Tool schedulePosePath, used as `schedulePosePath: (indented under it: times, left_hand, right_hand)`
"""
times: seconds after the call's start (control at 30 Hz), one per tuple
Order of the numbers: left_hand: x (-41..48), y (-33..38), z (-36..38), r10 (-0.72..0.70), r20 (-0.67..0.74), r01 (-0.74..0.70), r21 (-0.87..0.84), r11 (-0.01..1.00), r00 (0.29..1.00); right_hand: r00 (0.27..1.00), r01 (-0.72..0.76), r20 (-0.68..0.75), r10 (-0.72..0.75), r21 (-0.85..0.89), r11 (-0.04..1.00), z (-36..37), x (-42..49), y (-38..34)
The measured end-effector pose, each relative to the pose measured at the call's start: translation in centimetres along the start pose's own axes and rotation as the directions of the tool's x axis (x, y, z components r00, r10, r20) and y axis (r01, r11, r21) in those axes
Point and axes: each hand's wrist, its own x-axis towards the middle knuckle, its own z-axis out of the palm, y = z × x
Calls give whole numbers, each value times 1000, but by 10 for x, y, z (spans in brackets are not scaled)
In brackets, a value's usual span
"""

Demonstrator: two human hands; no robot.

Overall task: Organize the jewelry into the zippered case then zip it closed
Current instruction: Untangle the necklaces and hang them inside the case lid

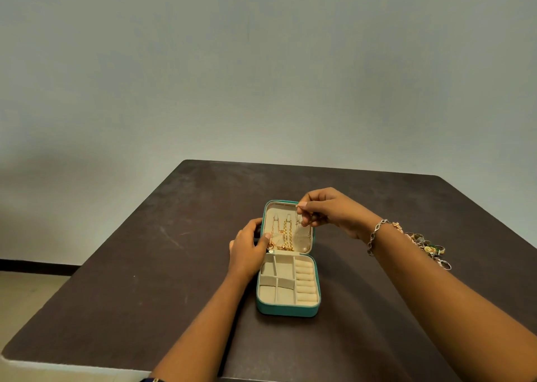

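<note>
Gold chain pinched in right fingers, over case lid.

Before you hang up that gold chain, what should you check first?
1. Is the case open: ok.
2. Your left hand holds the lid: ok.
3. Your right hand pinches the chain: ok.
4. Is the chain on its hook: cannot tell, too small.
5. Are the compartments filled: not ok, no jewelry shows in them.
6. Are the rings packed: not ok, they lie on the table.
</note>
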Motion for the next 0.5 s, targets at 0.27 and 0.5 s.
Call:
schedulePosePath:
  times: [0.27,0.5]
  left_hand:
    - [1,-2,0,13,1,-13,-14,1000,1000]
    - [1,-3,0,14,6,-14,-41,999,1000]
  right_hand:
    - [945,67,-249,-213,-489,870,9,9,16]
    - [820,78,-282,-498,-806,586,14,23,41]
